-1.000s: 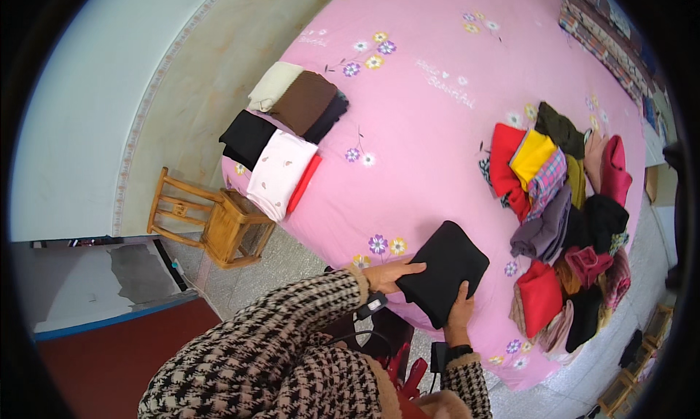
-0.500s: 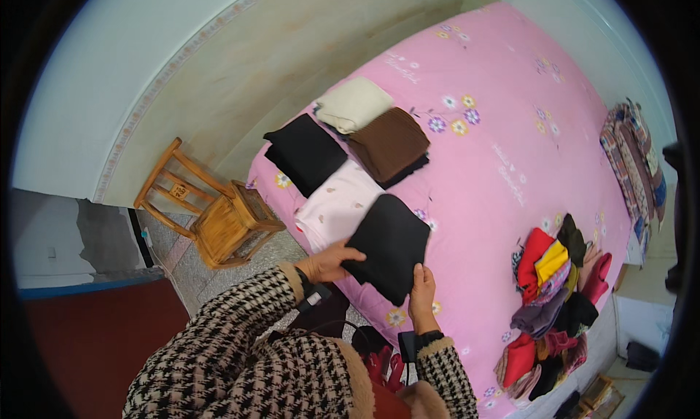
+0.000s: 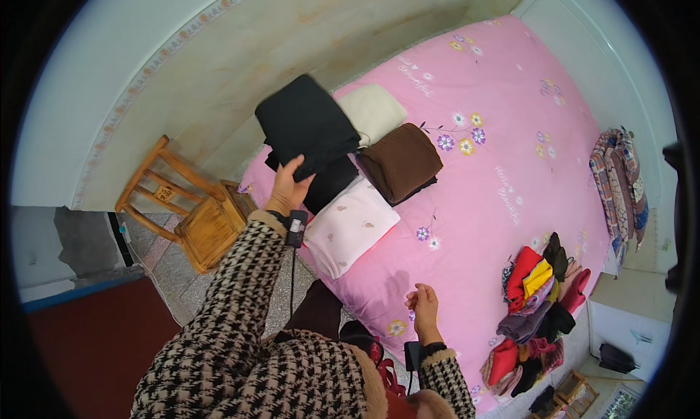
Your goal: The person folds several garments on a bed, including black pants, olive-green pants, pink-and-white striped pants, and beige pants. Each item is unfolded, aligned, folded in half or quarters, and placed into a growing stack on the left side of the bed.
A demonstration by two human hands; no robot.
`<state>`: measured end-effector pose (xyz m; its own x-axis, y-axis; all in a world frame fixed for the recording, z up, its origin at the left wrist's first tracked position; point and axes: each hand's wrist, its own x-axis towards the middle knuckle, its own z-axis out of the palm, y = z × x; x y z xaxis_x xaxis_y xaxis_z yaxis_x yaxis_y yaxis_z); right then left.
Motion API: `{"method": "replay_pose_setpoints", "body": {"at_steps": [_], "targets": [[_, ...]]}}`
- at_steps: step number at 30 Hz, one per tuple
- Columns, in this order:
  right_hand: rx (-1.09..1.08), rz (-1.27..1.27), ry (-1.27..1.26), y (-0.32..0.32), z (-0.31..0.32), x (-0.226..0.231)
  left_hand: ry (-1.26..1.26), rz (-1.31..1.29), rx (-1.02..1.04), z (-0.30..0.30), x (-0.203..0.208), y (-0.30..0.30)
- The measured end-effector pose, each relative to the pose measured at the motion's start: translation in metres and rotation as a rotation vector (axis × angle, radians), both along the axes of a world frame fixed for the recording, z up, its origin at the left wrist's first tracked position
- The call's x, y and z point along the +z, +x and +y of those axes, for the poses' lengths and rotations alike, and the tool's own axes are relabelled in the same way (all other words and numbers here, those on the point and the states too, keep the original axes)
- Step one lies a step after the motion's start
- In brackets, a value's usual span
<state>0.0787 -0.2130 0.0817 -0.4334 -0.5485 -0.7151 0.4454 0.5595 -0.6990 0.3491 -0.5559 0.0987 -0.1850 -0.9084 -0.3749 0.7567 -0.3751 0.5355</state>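
Note:
My left hand (image 3: 290, 189) grips a folded black garment (image 3: 306, 120) by its near edge and holds it over another folded black garment (image 3: 332, 186) at the bed's near left corner. Beside that lower one lies a folded pale pink garment (image 3: 351, 226) with small printed figures. A folded brown garment (image 3: 401, 162) and a folded cream one (image 3: 372, 111) lie farther back. My right hand (image 3: 424, 307) hovers above the pink flowered bedspread (image 3: 467, 222), holding nothing, its fingers loosely bent and apart.
A wooden chair (image 3: 208, 233) stands left of the bed, by the wall. Heaped loose clothes (image 3: 536, 310) in red, yellow, purple and black lie along the bed's right side. Folded patterned bedding (image 3: 618, 186) sits at the far right edge.
The folded black garment has moved left and away from me, from over the pink one to above the black one. My right hand has let go of it and stayed near the front.

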Motion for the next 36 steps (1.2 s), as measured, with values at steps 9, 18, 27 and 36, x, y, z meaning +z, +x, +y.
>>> {"method": "replay_pose_setpoints", "body": {"at_steps": [9, 18, 27, 36], "targets": [[-0.044, 0.030, 0.124, -0.017, 0.035, -0.003, 0.447, -0.522, -0.097, 0.023, -0.118, 0.003], [-0.041, 0.106, 0.116, -0.015, 0.048, -0.001, -0.871, -2.093, 0.096, -0.008, -0.051, -0.012], [-0.029, 0.115, 0.161, -0.015, 0.066, 0.015, -0.902, -2.187, -0.680, -0.019, -0.117, 0.032], [-0.053, 0.198, 0.093, -0.046, 0.103, 0.004, -0.672, -1.839, -0.734, 0.046, -0.146, 0.062]]}}
